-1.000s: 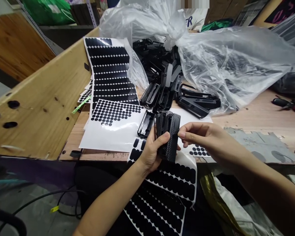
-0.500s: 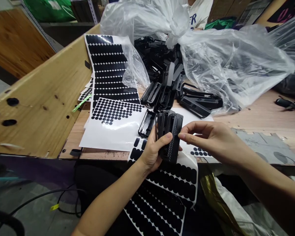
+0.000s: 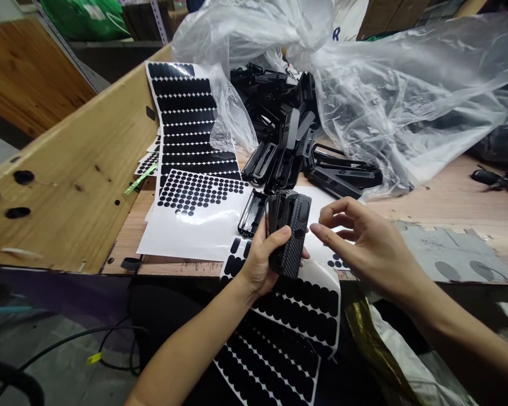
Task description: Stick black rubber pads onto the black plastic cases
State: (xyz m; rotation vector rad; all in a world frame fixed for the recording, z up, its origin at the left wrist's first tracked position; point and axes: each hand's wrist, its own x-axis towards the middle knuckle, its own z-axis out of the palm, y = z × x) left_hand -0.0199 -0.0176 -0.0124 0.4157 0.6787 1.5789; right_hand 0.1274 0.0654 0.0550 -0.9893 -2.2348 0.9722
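Observation:
My left hand is wrapped round a black plastic housing with a carbon-fibre pattern, held tilted above the table's front edge. An oval and a round dark patch show on its face; other black parts seem bunched behind it. Just to the right, my right hand hovers apart from the housing, thumb and forefinger slightly parted with nothing seen between them. Beside my left hand lies an open black housing on white paper. Below my hands, a sheet of black oval stickers hangs over the edge.
A heap of similar black parts spills from a clear plastic bag. Sheets of black stickers and round dots lie left, by a wooden side board. Red-and-black pliers and a grey plate are right.
My right hand has come away from the housing, a little to the right. The housing has turned slightly in my left hand, showing more of its patterned face. The plastic bag at right has shifted.

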